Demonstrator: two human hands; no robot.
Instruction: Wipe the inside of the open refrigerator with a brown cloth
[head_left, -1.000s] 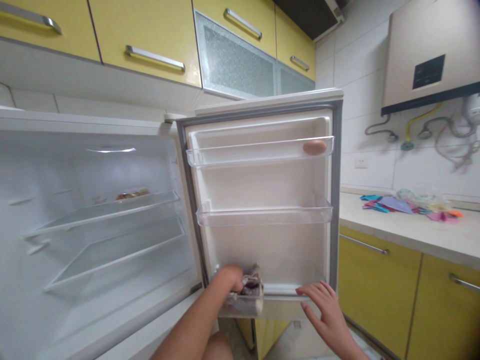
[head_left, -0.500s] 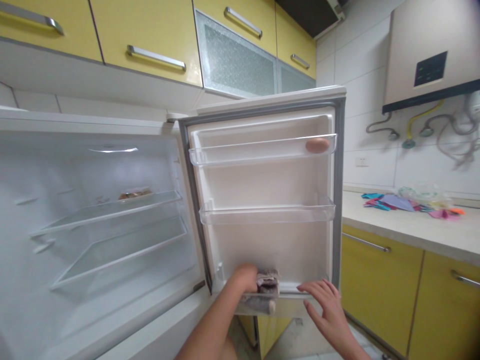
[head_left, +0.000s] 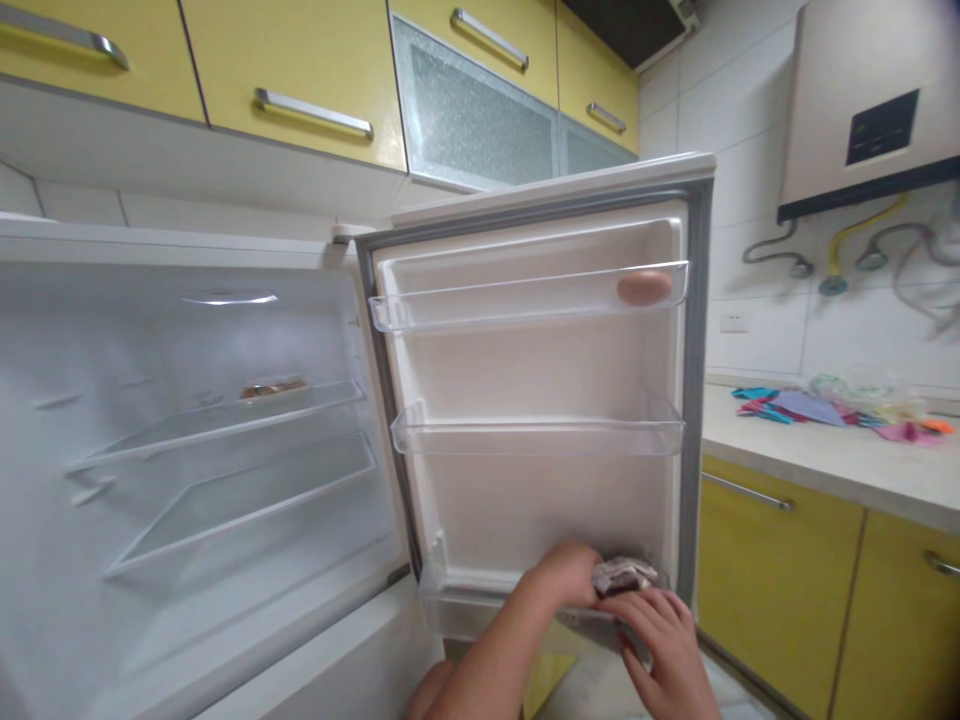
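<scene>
**You Are Holding a Grey Cloth (head_left: 628,574) Low in the Fridge Door (head_left: 525,515)**

Your left hand (head_left: 570,574) is gripping the bunched cloth, its fingertips hiding from view; the cloth is sticking out just right of that grip, down in the clear lowest bin (head_left: 461,614). Your right hand (head_left: 660,630) is lying just beside it, fingers bending at the bin's front edge; I cannot tell whether they are pinching or only resting. Above your grip, the middle bin (head_left: 536,438) is spanning the door, and higher still a brown egg (head_left: 645,289) is sitting in the top bin (head_left: 495,303). Well to the right, coloured scraps (head_left: 806,407) are lying on a counter (head_left: 817,458).
</scene>
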